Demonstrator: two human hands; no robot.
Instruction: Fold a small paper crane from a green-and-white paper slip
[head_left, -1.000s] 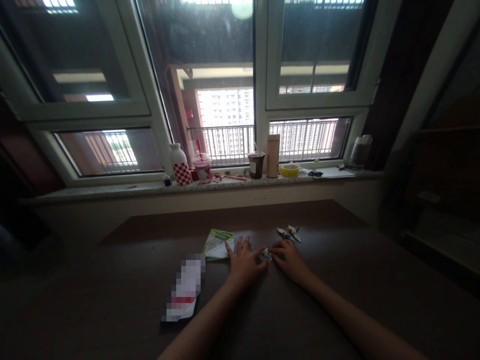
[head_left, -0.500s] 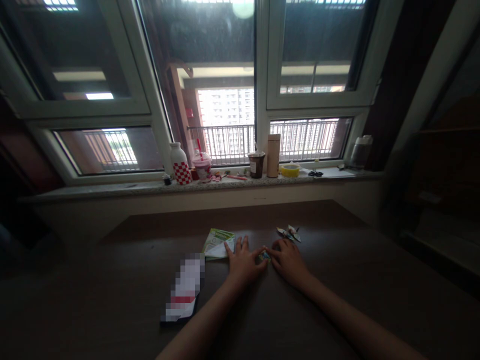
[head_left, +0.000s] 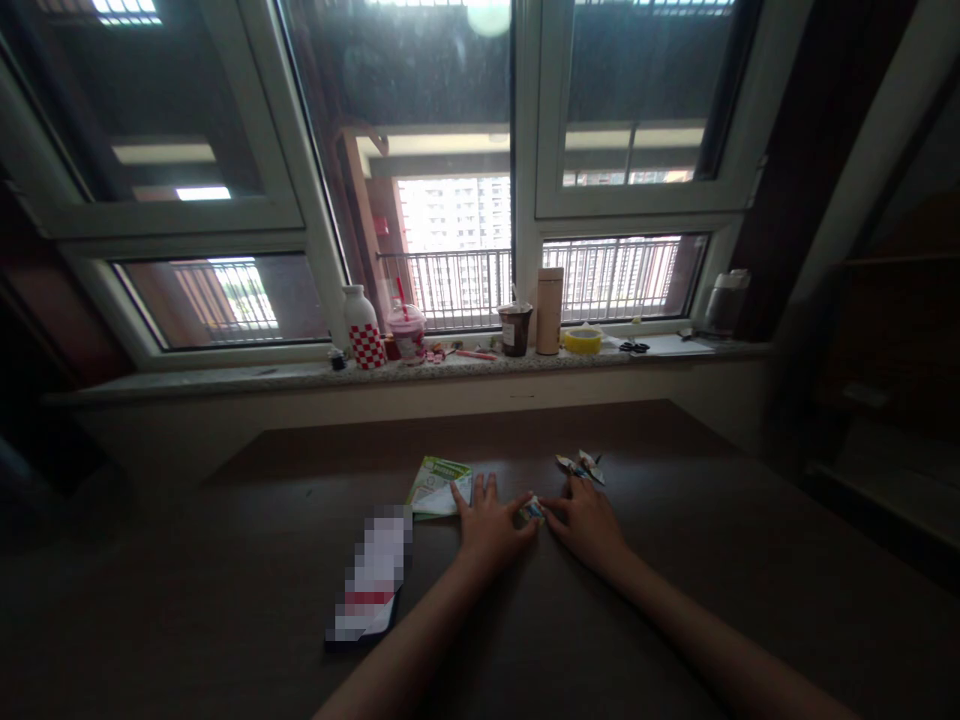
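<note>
On the brown table (head_left: 697, 600), a small patterned paper piece (head_left: 533, 509) is flanked by the left hand (head_left: 491, 530) at eight o'clock and the right hand (head_left: 589, 523) at three. It is met by both thumbs and forefingers; the left's other fingers are spread, but whether the paper is pinched or merely pressed cannot be told. A green-and-white sheet (head_left: 433, 495) is seen towards ten o'clock, folded pieces (head_left: 589, 466) towards two. The paper is probably best steadied lightly by the left fingertips while its edges are worked gently by the right, so that creasing or slipping is avoided.
</note>
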